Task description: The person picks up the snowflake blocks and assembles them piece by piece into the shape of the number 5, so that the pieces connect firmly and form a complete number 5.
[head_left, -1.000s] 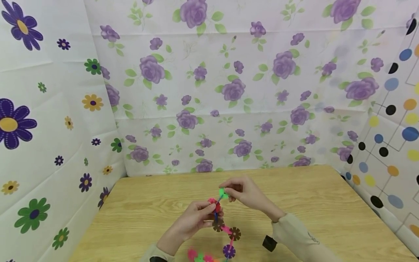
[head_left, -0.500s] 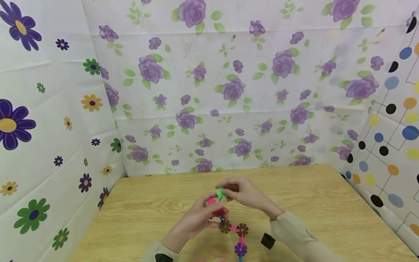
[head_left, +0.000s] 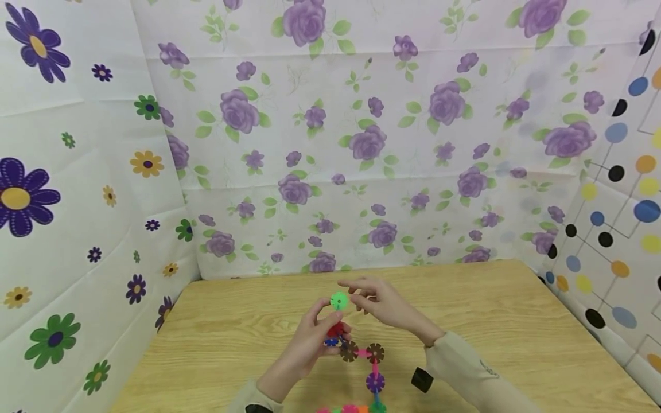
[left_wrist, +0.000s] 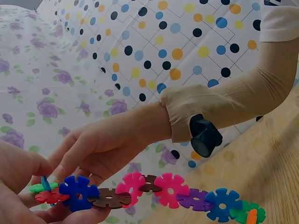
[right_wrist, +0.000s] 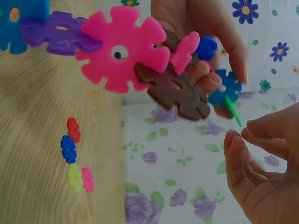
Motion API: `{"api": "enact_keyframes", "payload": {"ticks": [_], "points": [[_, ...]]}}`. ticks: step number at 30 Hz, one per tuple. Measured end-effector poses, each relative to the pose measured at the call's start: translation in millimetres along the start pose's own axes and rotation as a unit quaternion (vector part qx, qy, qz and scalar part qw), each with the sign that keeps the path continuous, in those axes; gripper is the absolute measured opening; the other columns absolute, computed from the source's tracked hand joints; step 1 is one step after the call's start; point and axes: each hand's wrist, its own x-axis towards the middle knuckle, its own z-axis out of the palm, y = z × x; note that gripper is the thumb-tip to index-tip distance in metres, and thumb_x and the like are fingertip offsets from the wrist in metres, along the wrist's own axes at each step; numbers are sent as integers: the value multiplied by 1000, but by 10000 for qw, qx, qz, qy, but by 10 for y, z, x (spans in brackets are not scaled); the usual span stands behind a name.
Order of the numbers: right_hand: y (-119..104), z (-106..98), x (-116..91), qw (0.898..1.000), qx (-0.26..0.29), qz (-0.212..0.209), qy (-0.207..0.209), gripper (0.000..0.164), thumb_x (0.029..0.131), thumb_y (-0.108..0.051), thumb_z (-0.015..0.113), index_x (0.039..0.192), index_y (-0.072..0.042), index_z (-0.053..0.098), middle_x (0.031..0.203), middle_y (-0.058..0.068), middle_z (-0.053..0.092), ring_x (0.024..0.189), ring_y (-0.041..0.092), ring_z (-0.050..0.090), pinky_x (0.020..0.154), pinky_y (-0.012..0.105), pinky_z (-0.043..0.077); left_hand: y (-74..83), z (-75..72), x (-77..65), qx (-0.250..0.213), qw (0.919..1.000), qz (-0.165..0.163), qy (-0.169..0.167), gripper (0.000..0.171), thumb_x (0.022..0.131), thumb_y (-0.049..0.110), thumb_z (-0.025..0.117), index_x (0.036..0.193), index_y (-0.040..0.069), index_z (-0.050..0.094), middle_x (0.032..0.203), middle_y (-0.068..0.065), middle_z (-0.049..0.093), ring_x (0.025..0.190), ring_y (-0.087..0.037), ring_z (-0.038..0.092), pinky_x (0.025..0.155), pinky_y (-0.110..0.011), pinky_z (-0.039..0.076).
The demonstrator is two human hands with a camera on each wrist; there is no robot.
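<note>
Since my right hand [head_left: 377,301] has come off the green disc [head_left: 335,297], which it pinched half a second ago, the disc stands without that support. Right hand: released, fingers bent, just beside the disc and apart from it. Left hand [head_left: 310,337]: grasping the chain [left_wrist: 165,182] around the red piece [head_left: 334,329]; whether its index fingertip also touches the disc, I cannot tell. Green disc: uppermost on the chain, edge-on to the teal piece [right_wrist: 233,87]; judged joined, so one more link seems secured and my right hand is spare. Chain: running from my left hand toward me, through brown, pink and purple pieces. Also present: four bright pieces [right_wrist: 69,151] on the table [head_left: 232,344].
</note>
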Motion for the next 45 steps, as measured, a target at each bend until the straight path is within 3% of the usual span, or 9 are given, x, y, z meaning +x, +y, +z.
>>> {"api": "enact_keyframes", "payload": {"ticks": [5, 10, 15, 19, 24, 31, 38, 45], "points": [[189, -4, 3, 9995, 111, 309, 35, 33, 101, -15, 50, 134, -10, 57, 116, 15, 62, 69, 8, 58, 59, 27, 52, 8, -53, -16, 24, 10000, 9, 84, 57, 100, 31, 53, 147, 18, 24, 86, 4, 70, 81, -13, 68, 55, -22, 49], [380, 3, -10, 9985, 118, 532, -92, 30, 102, -14, 50, 130, -9, 59, 110, 12, 65, 68, 10, 59, 59, 27, 53, 28, -75, -35, -51, 9999, -30, 113, 56, 100, 33, 53, 147, 27, 22, 85, 3, 68, 81, -14, 67, 54, -22, 48], [539, 30, -27, 9974, -72, 622, -362, 26, 101, -15, 51, 123, -13, 64, 103, 7, 67, 70, 13, 62, 62, 33, 56, 46, -124, -59, -16, 9998, -77, 194, 53, 100, 35, 53, 144, 29, 25, 83, 3, 67, 78, -13, 66, 53, -22, 48], [657, 80, -49, 9951, -114, 741, -637, 24, 101, -14, 51, 118, -13, 67, 102, 12, 68, 73, 24, 65, 64, 37, 56, 65, -190, -93, 11, 9997, -135, 191, 53, 100, 34, 53, 144, 29, 25, 82, 3, 67, 77, -12, 66, 56, -25, 51], [770, 142, -62, 9940, -64, 716, -830, 24, 101, -14, 51, 116, -8, 68, 106, 18, 68, 76, 20, 65, 67, 38, 57, 72, -317, -154, 53, 9996, -153, 225, 56, 100, 34, 51, 146, 25, 21, 83, 4, 69, 79, -12, 67, 60, -29, 53], [808, 241, -53, 9901, 139, 893, -1070, 27, 102, -15, 49, 117, -1, 66, 114, 19, 67, 83, 31, 65, 69, 33, 56, 42, -592, -212, -149, 9993, -309, 152, 57, 102, 35, 48, 148, 24, 16, 88, 3, 69, 84, -12, 67, 64, -27, 53], [817, 367, -15, 9886, 66, 1011, -1116, 24, 100, -14, 52, 114, -3, 68, 107, 16, 69, 82, 25, 65, 68, 26, 54, -44, -849, -255, -232, 9983, -528, 109, 57, 102, 35, 48, 148, 19, 18, 88, 1, 69, 85, -13, 67, 62, -25, 50], [731, 569, 67, 9875, -862, 691, -1123, 21, 96, -9, 56, 111, -8, 70, 110, 6, 70, 94, 13, 63, 79, 23, 52, -83, -947, -262, -277, 9979, -572, 87, 62, 100, 35, 51, 149, 15, 19, 90, 1, 70, 86, -13, 68, 66, -27, 55]]}}
